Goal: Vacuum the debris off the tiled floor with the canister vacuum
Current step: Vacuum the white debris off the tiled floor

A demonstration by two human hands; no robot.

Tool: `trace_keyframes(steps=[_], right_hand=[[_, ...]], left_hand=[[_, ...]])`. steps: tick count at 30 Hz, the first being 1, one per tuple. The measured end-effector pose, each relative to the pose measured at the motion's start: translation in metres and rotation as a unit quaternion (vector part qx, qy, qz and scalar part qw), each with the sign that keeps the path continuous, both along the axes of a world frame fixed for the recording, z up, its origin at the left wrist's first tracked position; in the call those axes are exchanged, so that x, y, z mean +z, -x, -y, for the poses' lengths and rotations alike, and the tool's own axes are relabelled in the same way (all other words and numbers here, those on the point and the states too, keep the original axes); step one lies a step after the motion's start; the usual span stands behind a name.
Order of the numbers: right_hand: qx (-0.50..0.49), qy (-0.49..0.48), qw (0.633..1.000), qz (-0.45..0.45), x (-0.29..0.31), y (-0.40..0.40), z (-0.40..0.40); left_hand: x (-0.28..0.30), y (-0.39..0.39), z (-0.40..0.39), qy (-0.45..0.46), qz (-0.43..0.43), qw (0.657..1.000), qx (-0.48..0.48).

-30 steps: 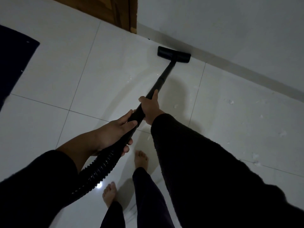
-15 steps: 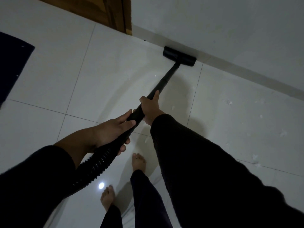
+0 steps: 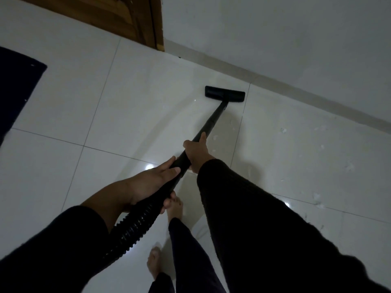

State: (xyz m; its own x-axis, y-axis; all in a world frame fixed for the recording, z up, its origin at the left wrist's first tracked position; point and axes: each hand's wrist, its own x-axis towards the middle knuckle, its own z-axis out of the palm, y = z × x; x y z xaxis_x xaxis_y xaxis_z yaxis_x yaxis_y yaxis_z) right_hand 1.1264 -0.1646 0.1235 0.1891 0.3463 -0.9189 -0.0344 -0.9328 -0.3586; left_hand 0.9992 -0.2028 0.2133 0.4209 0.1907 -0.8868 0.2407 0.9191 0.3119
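Note:
A black vacuum wand [image 3: 212,121] runs from my hands to a flat black floor head [image 3: 225,94] lying on the white tiled floor [image 3: 127,106], a little off the skirting. My right hand [image 3: 196,153] grips the wand higher up, thumb along the tube. My left hand [image 3: 154,182] grips the lower end where the ribbed black hose [image 3: 135,227] begins. Small white debris bits [image 3: 283,130] lie scattered on the tiles right of the head, with more white bits [image 3: 317,199] further right. The canister is out of view.
A white wall with a pale skirting [image 3: 296,92] runs along the far right. A wooden door frame [image 3: 156,22] stands at the top. A dark mat [image 3: 14,87] lies at the left edge. My bare feet [image 3: 175,208] stand below the hands.
The floor head has been pulled back from the skirting toward me, now resting out on the tile. Both hands keep their grip on the wand.

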Motion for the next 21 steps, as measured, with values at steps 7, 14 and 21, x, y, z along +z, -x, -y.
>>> trace_keyframes(steps=[7,14,21], right_hand=[[-0.049,-0.035,0.998,-0.022,0.006,-0.013,0.037],[-0.095,-0.044,0.993,-0.047,0.011,-0.011,0.075],[-0.088,-0.025,0.994,-0.063,0.020,-0.001,0.129]], left_hand=[[0.006,-0.007,0.027,-0.005,-0.007,1.000,-0.030],[0.020,-0.005,0.059,-0.026,-0.012,0.998,-0.055],[0.023,0.004,0.114,-0.027,-0.015,0.997,-0.065]])
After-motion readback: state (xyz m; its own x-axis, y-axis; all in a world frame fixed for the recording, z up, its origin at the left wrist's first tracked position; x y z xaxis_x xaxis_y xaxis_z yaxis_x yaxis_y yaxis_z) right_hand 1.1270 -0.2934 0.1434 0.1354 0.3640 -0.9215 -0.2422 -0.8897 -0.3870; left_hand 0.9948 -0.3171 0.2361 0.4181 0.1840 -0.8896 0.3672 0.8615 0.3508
